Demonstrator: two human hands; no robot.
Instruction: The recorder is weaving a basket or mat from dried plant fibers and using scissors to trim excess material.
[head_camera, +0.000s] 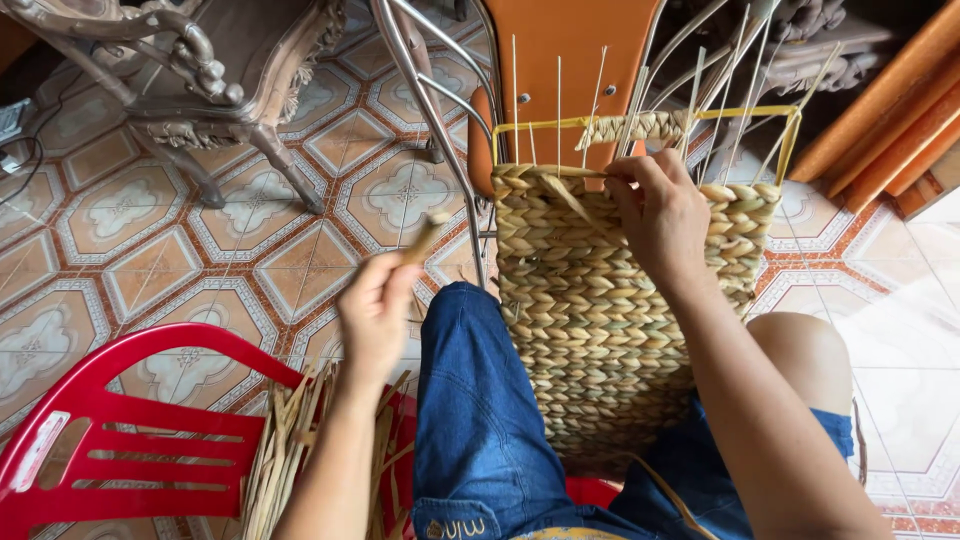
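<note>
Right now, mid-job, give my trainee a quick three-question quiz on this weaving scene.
1. True or false: the right hand rests at the top edge of the woven basket.
2. What does the left hand hold? A) scissors B) a fibre strand C) a cup
3. What colour is the plastic chair beside the loose bundle of strands?

Key: 1 true; 2 B; 3 red.

This looks like a room in a home used for handcraft: a floor of patterned ceramic tiles (150, 230) in cream and terracotta, a carved dark wooden chair (200, 80), a red plastic slatted chair (130, 440), and loose dried reed strips (290, 440) piled beside it.
</note>
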